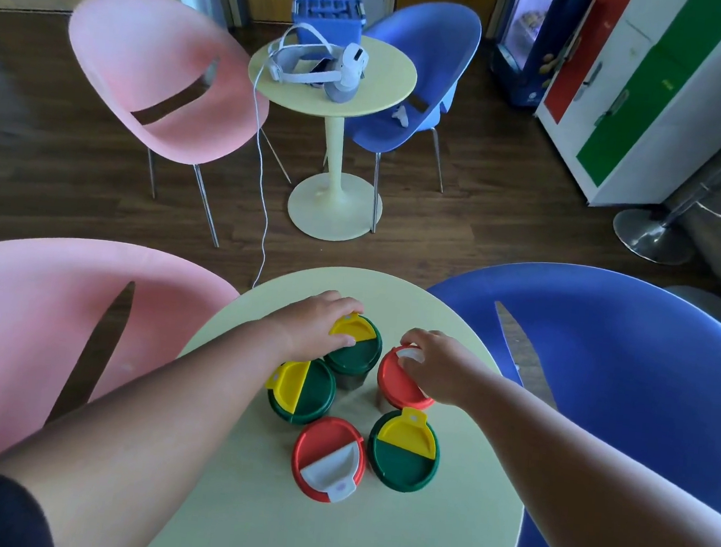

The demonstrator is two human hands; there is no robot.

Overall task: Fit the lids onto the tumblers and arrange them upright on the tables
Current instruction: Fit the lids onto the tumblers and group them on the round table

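Several lidded tumblers stand upright on the round pale-yellow table (242, 503). My left hand (315, 317) grips the rim of the far tumbler with a green and yellow lid (359, 345). My right hand (434, 360) rests on the far right tumbler's red lid (397, 383), fingers on its white flap. Another green and yellow lid (302, 390) sits at the left, a red and white lid (329, 458) at the front, a third green and yellow lid (404, 451) at the front right.
A pink chair (39, 332) stands left of the table and a blue chair (623, 383) right. Beyond is a second small yellow table (378, 96) with a white headset (320, 62), a pink chair (157, 81), a blue chair (429, 61) and a blue crate (329, 11).
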